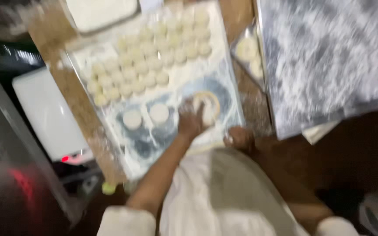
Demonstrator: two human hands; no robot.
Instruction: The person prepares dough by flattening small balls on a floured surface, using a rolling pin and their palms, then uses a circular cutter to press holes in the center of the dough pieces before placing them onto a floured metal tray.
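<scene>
The picture is blurred by motion. My left hand (190,120) lies on a flattened round of dough (209,105) on a floured blue mat (224,94). My right hand (239,138) rests as a loose fist at the mat's near edge, holding nothing that I can see. Two small dough discs (132,119) (159,112) sit to the left of my left hand. Several rows of small dough balls (152,57) cover the far half of the mat.
A big flour-dusted metal sheet (329,57) lies to the right, with two dough pieces in a small tray (249,54) beside it. A white tray (101,13) sits at the far edge. A white appliance (49,113) stands left of the wooden table (73,94).
</scene>
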